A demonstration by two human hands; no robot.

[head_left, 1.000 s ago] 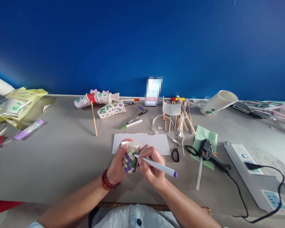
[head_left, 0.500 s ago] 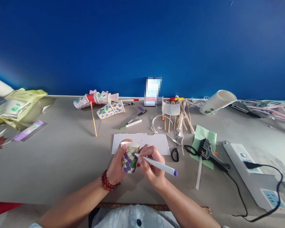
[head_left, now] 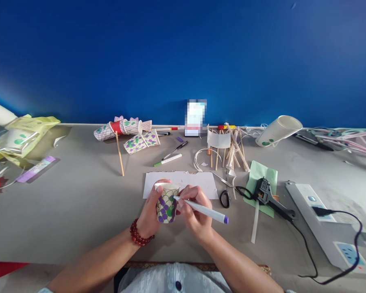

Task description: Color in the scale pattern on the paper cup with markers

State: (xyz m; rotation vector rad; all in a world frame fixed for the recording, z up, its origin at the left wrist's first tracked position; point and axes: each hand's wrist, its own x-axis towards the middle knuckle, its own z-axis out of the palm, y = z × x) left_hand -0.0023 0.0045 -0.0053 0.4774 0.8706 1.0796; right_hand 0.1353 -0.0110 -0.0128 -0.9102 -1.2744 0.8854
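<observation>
My left hand (head_left: pixel 149 209) is wrapped round a paper cup (head_left: pixel 166 205), held upright with its mouth up. Scales are drawn over the cup, some coloured purple and green. In my right hand (head_left: pixel 197 211) is a white marker pen (head_left: pixel 205 210) with a purple end, its tip at the right part of the cup's side. Behind the cup lies a sheet of white card (head_left: pixel 198 183) with a torn far edge. A green-tipped marker (head_left: pixel 168 160), a black pen (head_left: pixel 175 150) and a small purple cap (head_left: pixel 179 139) rest farther back.
Scissors (head_left: pixel 225 198), a glue gun (head_left: pixel 264 191) on green paper and a power strip (head_left: pixel 308 203) lie to the right. Wooden sticks (head_left: pixel 233 150) and stacked cups (head_left: pixel 280 130) stand behind. Left are a fish made of cups (head_left: pixel 117 128), a patterned cup (head_left: pixel 142 141) and a yellow bag (head_left: pixel 33 126).
Almost nothing differs. The marker and its tip have shifted very slightly to the right against the cup; the cup stays in my left hand.
</observation>
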